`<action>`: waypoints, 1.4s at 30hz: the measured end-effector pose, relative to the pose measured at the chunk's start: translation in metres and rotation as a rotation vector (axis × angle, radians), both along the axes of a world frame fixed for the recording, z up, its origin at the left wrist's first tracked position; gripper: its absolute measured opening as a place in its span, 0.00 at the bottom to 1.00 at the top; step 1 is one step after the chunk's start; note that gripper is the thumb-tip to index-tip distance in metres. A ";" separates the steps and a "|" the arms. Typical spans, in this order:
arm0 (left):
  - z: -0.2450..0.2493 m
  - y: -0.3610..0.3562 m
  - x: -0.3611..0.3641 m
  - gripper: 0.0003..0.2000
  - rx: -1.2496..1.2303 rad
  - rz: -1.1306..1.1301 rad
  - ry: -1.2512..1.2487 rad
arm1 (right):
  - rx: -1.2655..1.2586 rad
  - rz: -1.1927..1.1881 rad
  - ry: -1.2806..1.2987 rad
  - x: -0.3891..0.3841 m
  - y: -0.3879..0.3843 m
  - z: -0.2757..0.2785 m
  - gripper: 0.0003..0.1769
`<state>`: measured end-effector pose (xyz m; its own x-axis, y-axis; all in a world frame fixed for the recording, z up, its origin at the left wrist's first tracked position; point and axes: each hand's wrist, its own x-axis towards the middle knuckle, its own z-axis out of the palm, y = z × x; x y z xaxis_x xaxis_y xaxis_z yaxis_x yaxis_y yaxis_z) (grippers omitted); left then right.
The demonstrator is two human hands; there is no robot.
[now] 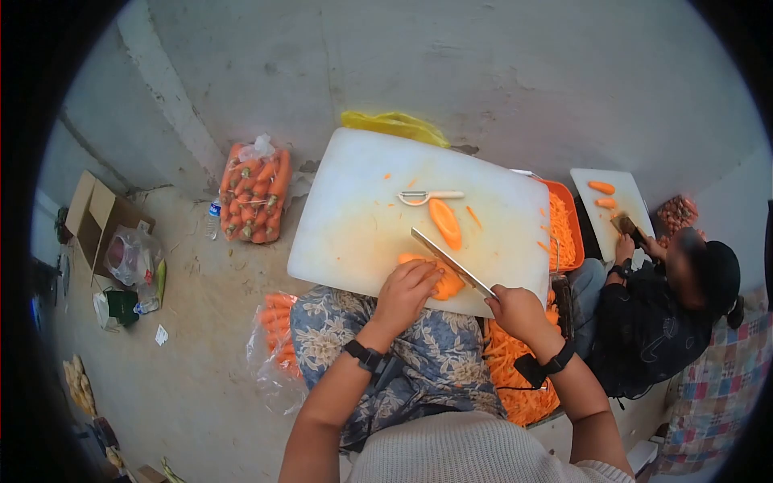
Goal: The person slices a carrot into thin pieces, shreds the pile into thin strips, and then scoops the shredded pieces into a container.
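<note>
A large white cutting board (346, 201) lies in front of me, over my lap. My right hand (518, 312) is closed round the handle of a kitchen knife (452, 262), its blade pointing up and left across the board. Beside the blade, my left hand (405, 291) presses with bent fingers on sliced carrot (448, 285) at the board's near edge. The slices lie fanned and overlapping, partly hidden under the fingers. Farther up the board are a cut carrot piece (444, 224), a peeler (431, 196) with a pale handle, and a few orange shreds.
Shredded carrot fills an orange basket (578, 241) on the right and more shreds (515, 378) lie below. A co-worker (660, 306) cuts at a smaller board (600, 179). Bagged carrots (256, 193) and a cardboard box (101, 217) stand left; a wall rises behind.
</note>
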<state>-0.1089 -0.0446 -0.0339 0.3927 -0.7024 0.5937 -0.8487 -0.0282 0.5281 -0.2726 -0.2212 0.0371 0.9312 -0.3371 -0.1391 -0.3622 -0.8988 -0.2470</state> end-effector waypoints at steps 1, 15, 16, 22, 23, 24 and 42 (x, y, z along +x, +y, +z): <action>-0.001 -0.002 0.001 0.17 -0.007 -0.016 0.003 | 0.001 -0.002 0.005 0.002 0.001 0.000 0.15; 0.002 -0.004 -0.003 0.16 0.065 0.041 0.040 | -0.085 -0.019 -0.068 0.020 0.019 0.021 0.16; 0.002 -0.005 -0.004 0.16 0.085 0.067 0.032 | -0.100 -0.001 -0.037 0.021 0.021 0.016 0.15; 0.004 -0.007 -0.007 0.17 0.089 0.106 0.032 | -0.043 0.047 -0.038 0.023 0.004 0.019 0.12; 0.003 -0.008 -0.007 0.17 0.087 0.104 0.039 | -0.046 0.045 -0.030 0.023 0.003 0.024 0.12; 0.002 -0.007 -0.007 0.17 0.094 0.106 0.037 | -0.093 0.042 -0.036 0.023 0.003 0.029 0.12; -0.004 -0.012 -0.007 0.14 0.056 0.111 0.079 | -0.178 0.054 0.104 -0.012 0.021 0.032 0.07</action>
<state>-0.1161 -0.0561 -0.0382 0.5134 -0.6832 0.5193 -0.7949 -0.1506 0.5878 -0.2849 -0.2002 0.0692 0.9322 -0.3153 -0.1779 -0.3281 -0.9435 -0.0468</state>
